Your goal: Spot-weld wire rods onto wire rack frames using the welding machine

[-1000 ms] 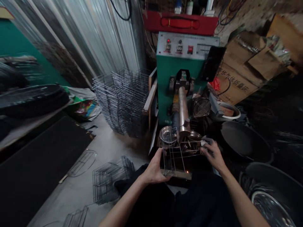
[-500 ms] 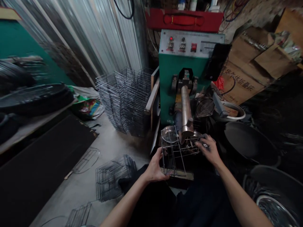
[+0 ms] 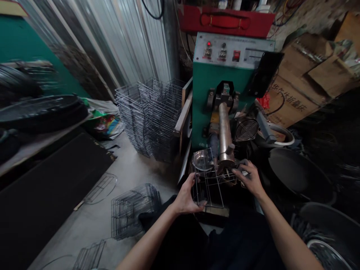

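Your dark trousers (image 3: pixel 236 243) fill the bottom middle of the frame, with nested wire racks (image 3: pixel 133 213) on the floor at lower left, beside your knee. Just above your lap, your left hand (image 3: pixel 188 197) is curled round the left side of a wire frame (image 3: pixel 207 184), thumb high and fingers low, gripping it. The wire frame sits slightly below and right of the picture's centre. Its near panel has its long axis running roughly up and down the picture, the top tipped a little left, and its other wires point right, toward your right hand (image 3: pixel 250 177). Those fingers are bent inward; you can't tell from here what they pinch. Over the last second your right hand has come in closer to the tip of the metal arm (image 3: pixel 225 131), so the wires' right end seems to be positioned just beneath that tip. Farther up, a shiny dish (image 3: pixel 200 161) shows behind the wires, and beyond it stands the green machine (image 3: pixel 201 101), its red light lit.
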A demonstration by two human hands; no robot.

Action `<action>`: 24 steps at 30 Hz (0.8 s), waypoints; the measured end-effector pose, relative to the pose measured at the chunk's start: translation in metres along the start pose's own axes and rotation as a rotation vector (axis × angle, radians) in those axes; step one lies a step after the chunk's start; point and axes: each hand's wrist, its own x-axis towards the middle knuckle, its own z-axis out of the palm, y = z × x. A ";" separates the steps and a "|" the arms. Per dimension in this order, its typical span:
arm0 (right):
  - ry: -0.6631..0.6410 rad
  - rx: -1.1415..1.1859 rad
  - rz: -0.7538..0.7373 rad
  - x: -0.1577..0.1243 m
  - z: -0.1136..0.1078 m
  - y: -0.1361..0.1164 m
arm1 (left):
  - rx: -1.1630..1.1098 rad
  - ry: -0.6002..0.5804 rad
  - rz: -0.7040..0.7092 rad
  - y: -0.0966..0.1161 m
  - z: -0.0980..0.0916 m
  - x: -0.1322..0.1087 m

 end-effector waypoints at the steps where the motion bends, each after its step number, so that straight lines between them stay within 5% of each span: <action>1: -0.008 0.015 0.004 0.001 0.000 0.001 | 0.001 0.000 0.011 0.002 0.000 0.001; 17: 0.009 0.038 0.018 0.011 0.003 0.006 | 0.018 -0.014 0.040 0.014 -0.005 0.019; 24: 0.015 0.073 -0.028 -0.012 -0.014 0.002 | -0.024 -0.020 0.020 0.031 0.000 0.011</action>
